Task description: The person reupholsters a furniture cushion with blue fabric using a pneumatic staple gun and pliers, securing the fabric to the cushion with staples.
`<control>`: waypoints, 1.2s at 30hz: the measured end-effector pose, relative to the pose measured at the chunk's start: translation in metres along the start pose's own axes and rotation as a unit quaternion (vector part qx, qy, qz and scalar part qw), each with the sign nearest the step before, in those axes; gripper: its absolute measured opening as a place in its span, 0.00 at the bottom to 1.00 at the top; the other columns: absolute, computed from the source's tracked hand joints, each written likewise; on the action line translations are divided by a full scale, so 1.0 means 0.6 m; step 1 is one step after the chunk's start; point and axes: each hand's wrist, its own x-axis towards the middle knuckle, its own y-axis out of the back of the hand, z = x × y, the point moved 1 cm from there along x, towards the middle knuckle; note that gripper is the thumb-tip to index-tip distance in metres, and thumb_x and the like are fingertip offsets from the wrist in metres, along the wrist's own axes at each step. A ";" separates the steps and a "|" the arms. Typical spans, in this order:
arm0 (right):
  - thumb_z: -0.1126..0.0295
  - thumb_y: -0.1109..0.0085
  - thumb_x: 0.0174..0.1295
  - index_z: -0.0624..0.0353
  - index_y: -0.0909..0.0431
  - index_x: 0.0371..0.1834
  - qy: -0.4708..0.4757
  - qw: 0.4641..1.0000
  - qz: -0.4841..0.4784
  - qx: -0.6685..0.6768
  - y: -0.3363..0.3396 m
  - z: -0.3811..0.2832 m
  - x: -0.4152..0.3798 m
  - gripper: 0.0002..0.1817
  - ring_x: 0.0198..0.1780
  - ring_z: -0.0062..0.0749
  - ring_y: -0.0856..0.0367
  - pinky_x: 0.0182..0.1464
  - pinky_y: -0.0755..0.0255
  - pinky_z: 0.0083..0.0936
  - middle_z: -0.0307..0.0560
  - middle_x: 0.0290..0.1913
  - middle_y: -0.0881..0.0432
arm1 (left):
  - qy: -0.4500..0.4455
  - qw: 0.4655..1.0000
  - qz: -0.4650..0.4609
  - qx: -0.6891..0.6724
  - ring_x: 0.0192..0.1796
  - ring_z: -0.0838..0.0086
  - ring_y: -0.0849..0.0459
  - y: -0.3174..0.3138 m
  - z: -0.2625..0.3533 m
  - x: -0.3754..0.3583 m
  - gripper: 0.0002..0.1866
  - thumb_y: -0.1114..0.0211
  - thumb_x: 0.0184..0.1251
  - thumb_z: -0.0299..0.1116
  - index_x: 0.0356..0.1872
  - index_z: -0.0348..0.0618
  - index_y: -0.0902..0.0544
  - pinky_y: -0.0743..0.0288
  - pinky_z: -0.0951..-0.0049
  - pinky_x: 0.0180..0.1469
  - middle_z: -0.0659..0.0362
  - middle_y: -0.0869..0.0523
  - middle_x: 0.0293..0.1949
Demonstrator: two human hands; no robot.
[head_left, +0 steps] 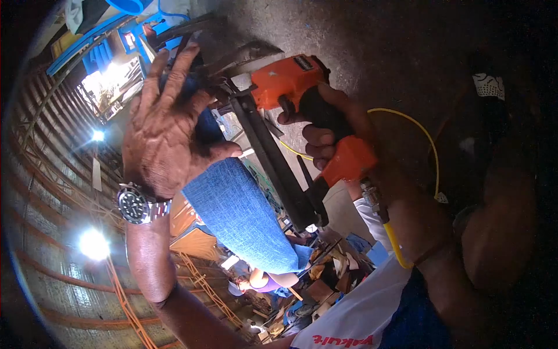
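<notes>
My right hand is wrapped round the black grip of an orange air nailer, its long dark magazine slanting down across the middle of the view. A metal fitting joins a yellow air hose to the handle's end. My left hand, with a metal watch on the wrist, has its fingers spread and its back towards me. Its index finger and thumb are close to the nailer's nose. Blue denim extends below the palm. What lies directly under the palm is mostly hidden.
Yellow hose loops across the dark floor at right. Behind the nose lies a dark flat piece. Blue plastic items stand upper left. A person in purple is in the background beside cluttered scraps.
</notes>
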 end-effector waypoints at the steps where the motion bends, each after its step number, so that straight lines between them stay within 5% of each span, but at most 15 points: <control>1: 0.40 0.51 0.72 0.71 0.36 0.65 0.010 1.000 -0.009 -0.005 0.001 0.002 0.002 0.39 0.22 0.33 0.19 0.32 0.15 0.36 0.41 0.20 0.24 | -0.025 0.999 0.025 -0.025 0.77 0.50 0.41 -0.004 -0.004 0.004 0.37 0.17 0.33 0.54 0.51 0.55 0.13 0.32 0.47 0.67 0.59 0.40 0.79; 10: 0.39 0.54 0.73 0.66 0.33 0.63 0.006 1.000 -0.009 -0.015 -0.013 0.000 0.016 0.36 0.24 0.31 0.18 0.33 0.17 0.32 0.40 0.21 0.24 | 0.012 0.999 -0.030 0.005 0.75 0.51 0.37 0.009 0.005 0.017 0.46 0.16 0.26 0.50 0.60 0.63 0.17 0.35 0.49 0.70 0.59 0.41 0.79; 18: 0.38 0.51 0.71 0.65 0.32 0.62 -0.010 0.999 -0.030 0.006 -0.010 -0.001 0.028 0.37 0.23 0.29 0.20 0.32 0.19 0.31 0.39 0.20 0.25 | -0.034 0.979 0.017 -0.200 0.81 0.53 0.47 0.000 -0.037 0.020 0.67 0.13 0.20 0.55 0.73 0.43 0.33 0.51 0.50 0.80 0.49 0.41 0.79; 20: 0.39 0.51 0.71 0.65 0.32 0.62 0.030 0.998 -0.049 0.014 -0.002 0.007 0.031 0.36 0.23 0.30 0.20 0.33 0.18 0.34 0.39 0.21 0.25 | 0.026 0.929 0.042 -0.366 0.81 0.54 0.48 0.001 -0.062 0.009 0.69 0.17 0.23 0.63 0.75 0.41 0.35 0.54 0.50 0.80 0.48 0.42 0.79; 23: 0.40 0.50 0.71 0.65 0.32 0.62 0.039 0.997 -0.058 0.042 0.006 0.012 0.035 0.36 0.24 0.32 0.20 0.35 0.17 0.38 0.40 0.22 0.24 | 0.070 0.878 0.157 -0.447 0.81 0.55 0.46 -0.021 -0.086 -0.003 0.64 0.39 0.43 0.80 0.76 0.39 0.37 0.57 0.51 0.80 0.47 0.41 0.78; 27: 0.40 0.48 0.71 0.65 0.34 0.62 0.044 0.998 -0.040 0.021 -0.003 0.005 0.040 0.36 0.24 0.34 0.20 0.35 0.17 0.41 0.42 0.23 0.23 | 0.070 0.824 0.312 -0.468 0.80 0.55 0.44 -0.050 -0.099 -0.028 0.51 0.62 0.70 0.75 0.76 0.37 0.37 0.55 0.53 0.80 0.46 0.39 0.77; 32: 0.39 0.49 0.71 0.67 0.34 0.63 0.029 0.998 -0.045 0.016 -0.010 -0.004 0.043 0.38 0.23 0.33 0.21 0.34 0.18 0.39 0.41 0.21 0.24 | 0.178 0.854 0.336 -0.354 0.80 0.57 0.45 -0.076 -0.043 -0.105 0.38 0.60 0.80 0.59 0.76 0.36 0.38 0.55 0.56 0.80 0.45 0.40 0.78; 36: 0.39 0.51 0.71 0.68 0.34 0.64 0.022 0.998 -0.044 -0.027 -0.009 -0.002 0.022 0.38 0.22 0.32 0.21 0.32 0.19 0.37 0.39 0.21 0.24 | 0.241 0.810 0.326 -0.424 0.81 0.56 0.47 -0.107 0.023 -0.132 0.35 0.52 0.80 0.49 0.77 0.35 0.41 0.58 0.58 0.80 0.45 0.43 0.79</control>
